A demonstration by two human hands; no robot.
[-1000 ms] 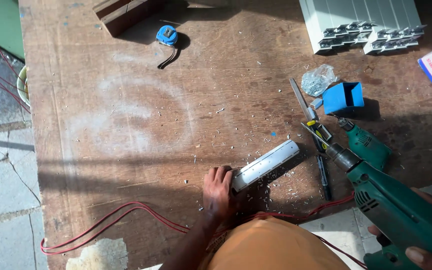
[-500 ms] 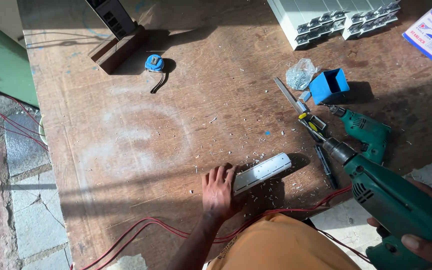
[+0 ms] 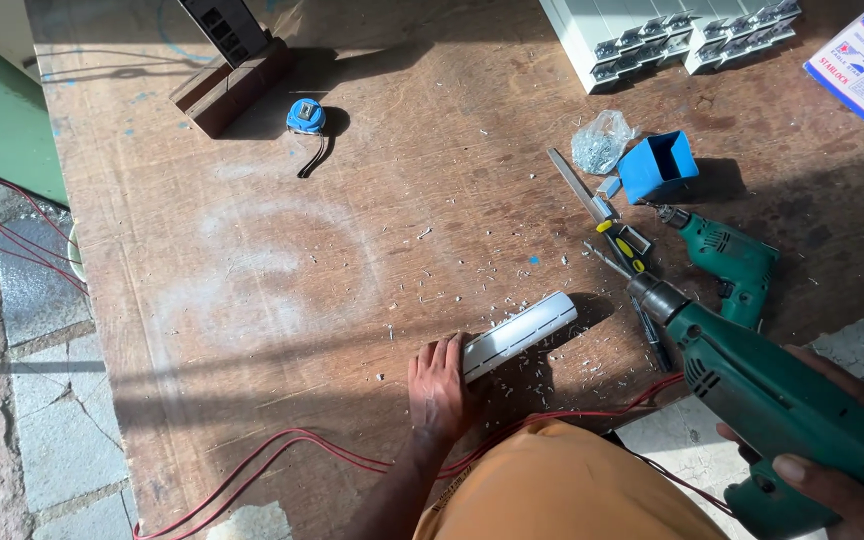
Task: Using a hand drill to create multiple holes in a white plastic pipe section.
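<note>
My left hand (image 3: 439, 385) rests flat on the wooden board (image 3: 352, 250), fingers pressed against the near end of a short white aluminium profile piece (image 3: 522, 333) that lies at a slant among metal shavings. My right hand (image 3: 832, 470) grips a large green electric drill (image 3: 772, 395) at the lower right, its bit pointing up-left above the board, to the right of the profile. A red cable (image 3: 282, 450) loops along the near edge of the board.
A second, smaller green drill (image 3: 727, 255), a yellow-handled tool (image 3: 624, 238), a file (image 3: 577, 185), a blue box (image 3: 658, 165) and a clear bag of screws (image 3: 600, 140) lie right of centre. A blue tape measure (image 3: 305, 117), wood blocks (image 3: 232, 85) and white profiles (image 3: 682, 35) sit at the back.
The view has shifted so the board sits lower and more to the right. My left hand stays against the white profile; the drill in my right hand has barely moved.
</note>
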